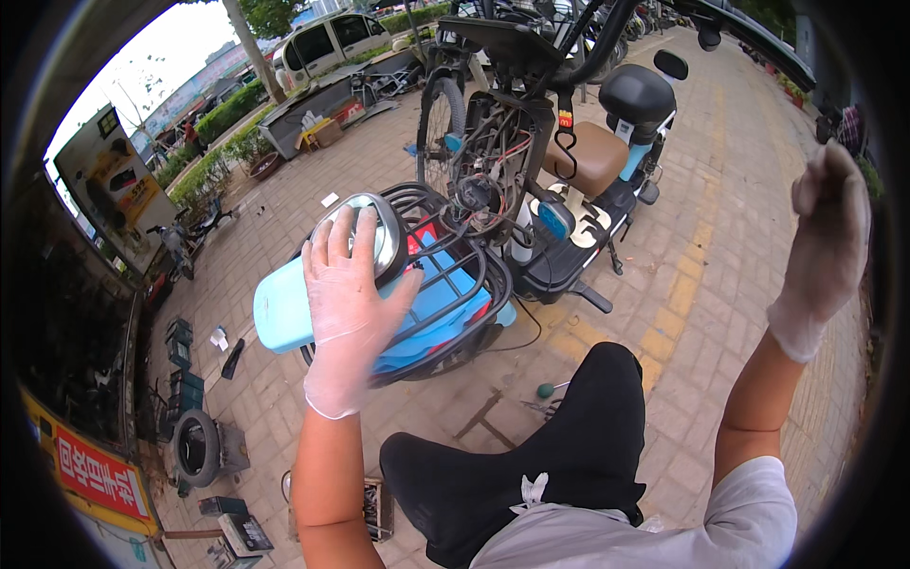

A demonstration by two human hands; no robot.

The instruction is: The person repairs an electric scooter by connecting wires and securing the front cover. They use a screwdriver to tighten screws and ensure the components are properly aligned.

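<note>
In a thin whitish glove, my left hand (355, 284) lies with fingers spread over a round chrome-rimmed headlight (387, 239) and the pale blue panel (284, 305) joined to it. This headlight piece rests on the black wire basket (445, 327) of an electric scooter, with a blue bag (441, 284) inside. Behind the basket, the scooter's front is uncovered and its wiring (493, 156) shows. My gloved right hand (823, 242) is raised at the far right, away from the scooter. Its fingers look bent and blurred, and what they may hold is hidden.
A brown seat (588, 158) and black rear box (637, 93) belong to the scooter. A hook (566, 152) hangs below its handlebar. By my knees lies a green-handled tool (546, 390). A tyre (196, 448) and several batteries (185, 394) stand at left.
</note>
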